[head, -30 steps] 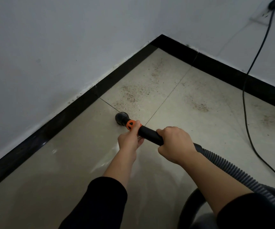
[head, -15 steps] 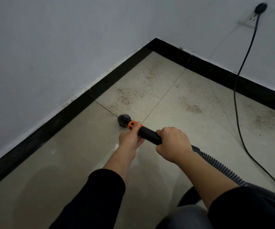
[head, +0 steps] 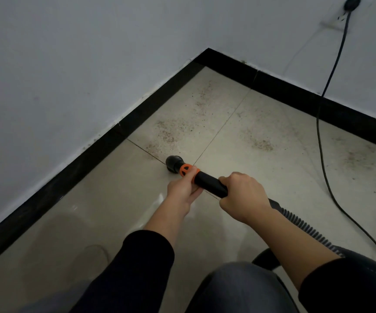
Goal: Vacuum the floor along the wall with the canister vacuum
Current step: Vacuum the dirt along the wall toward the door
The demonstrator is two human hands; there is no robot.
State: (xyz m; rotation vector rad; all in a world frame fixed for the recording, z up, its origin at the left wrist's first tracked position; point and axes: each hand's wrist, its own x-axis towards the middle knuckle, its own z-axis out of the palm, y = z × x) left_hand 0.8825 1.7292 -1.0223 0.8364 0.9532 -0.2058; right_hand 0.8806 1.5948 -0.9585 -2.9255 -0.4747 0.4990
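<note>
A black vacuum wand (head: 209, 183) with an orange collar (head: 186, 169) lies low over the beige tile floor (head: 119, 213). Its round black nozzle (head: 173, 163) rests on a tile joint, a short way from the black baseboard (head: 87, 159) of the left wall. My left hand (head: 182, 190) grips the wand just behind the orange collar. My right hand (head: 242, 198) is closed around the wand further back, where the ribbed grey hose (head: 304, 227) begins. Brown dirt specks (head: 169, 134) lie on the tiles beyond the nozzle, toward the corner.
A black power cord (head: 322, 141) runs from a wall socket (head: 343, 16) at top right down across the floor on the right. More dirt (head: 261, 143) lies right of the nozzle. My knees in dark trousers (head: 239, 288) fill the bottom edge. Two white walls meet at the corner (head: 207, 50).
The nozzle has slid a little toward the tile joint crossing while both hands keep their grip. The view has dropped lower, bringing my knees into the bottom of the frame.
</note>
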